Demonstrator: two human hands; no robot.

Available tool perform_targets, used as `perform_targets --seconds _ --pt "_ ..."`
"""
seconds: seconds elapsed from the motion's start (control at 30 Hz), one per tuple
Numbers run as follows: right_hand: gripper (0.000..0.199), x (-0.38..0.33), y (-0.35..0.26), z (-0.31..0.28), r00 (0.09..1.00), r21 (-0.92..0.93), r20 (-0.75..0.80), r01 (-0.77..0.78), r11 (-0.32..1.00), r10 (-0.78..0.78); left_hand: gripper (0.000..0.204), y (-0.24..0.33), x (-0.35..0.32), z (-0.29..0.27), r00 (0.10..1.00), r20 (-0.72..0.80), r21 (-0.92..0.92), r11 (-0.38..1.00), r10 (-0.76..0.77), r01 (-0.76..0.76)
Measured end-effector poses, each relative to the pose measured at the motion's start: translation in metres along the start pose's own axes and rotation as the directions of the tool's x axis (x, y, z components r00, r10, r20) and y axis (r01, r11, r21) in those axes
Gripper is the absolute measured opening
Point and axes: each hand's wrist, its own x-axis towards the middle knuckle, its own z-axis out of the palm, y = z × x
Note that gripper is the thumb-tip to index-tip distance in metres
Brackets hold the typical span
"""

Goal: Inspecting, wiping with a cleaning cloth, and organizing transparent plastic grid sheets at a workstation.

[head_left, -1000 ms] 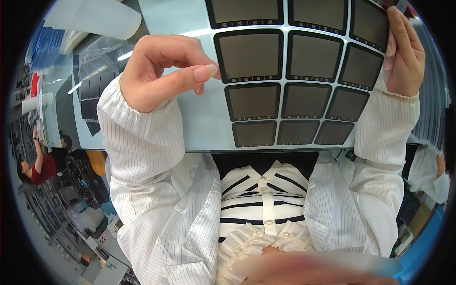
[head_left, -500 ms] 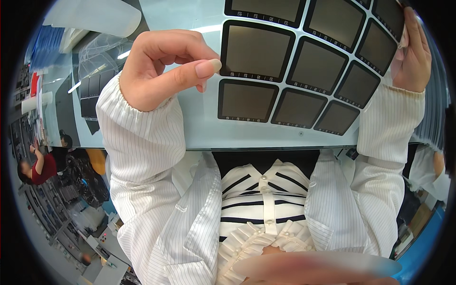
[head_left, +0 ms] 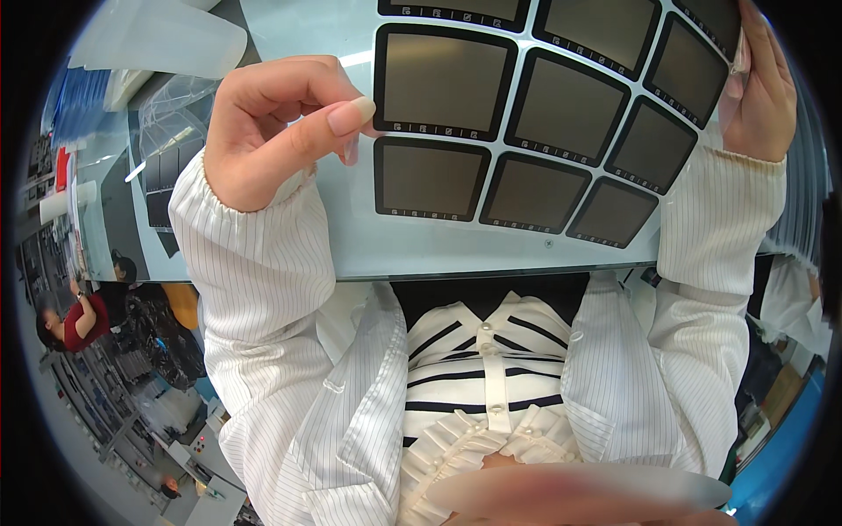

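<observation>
A clear sheet (head_left: 572, 110) carries rows of dark grey rounded panels with black borders and small pale icons along their lower edges. It is held above the pale, glossy tabletop (head_left: 421, 252) and runs out of the picture at the top. My left hand (head_left: 279, 123) is closed, thumb and forefinger pinching the sheet's left edge. At the far right edge, my right hand (head_left: 761, 101) is closed on the sheet, its fingers pointing up and partly cut off by the sheet.
On the left lie a translucent white plastic piece (head_left: 162, 35), crumpled clear film (head_left: 175, 110) and another dark panelled sheet (head_left: 165, 188). Clear strips or sheets (head_left: 802, 193) hang at the right. A person in a red top (head_left: 83, 317) is in the left background.
The panelled sheet has shifted left and slightly up, with my left hand moving left along with it. My right hand stays at nearly the same place.
</observation>
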Motion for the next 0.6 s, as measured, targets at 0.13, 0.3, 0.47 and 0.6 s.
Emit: perform_targets --seconds 0.13,0.3,0.47,0.6 --pt "0.021 0.005 0.002 -0.009 0.995 -0.011 0.096 0.025 1.0 -0.024 0.014 -0.001 -0.002 0.0 1.0 -0.01 -0.008 1.0 0.019 -0.02" --pt "0.019 0.005 0.003 -0.01 0.996 0.008 0.085 0.026 1.0 -0.027 0.014 -0.001 0.0 -0.001 0.999 -0.016 -0.024 0.999 0.037 -0.037" --pt "0.02 0.009 0.004 -0.014 0.988 -0.005 0.137 0.071 0.997 -0.07 0.013 0.001 -0.001 -0.004 1.0 0.011 -0.014 1.0 0.024 -0.023" --pt "0.021 0.01 0.005 -0.016 0.989 -0.04 0.121 0.092 0.995 -0.087 0.014 0.001 -0.001 -0.002 0.999 -0.008 -0.019 0.999 0.033 -0.033"
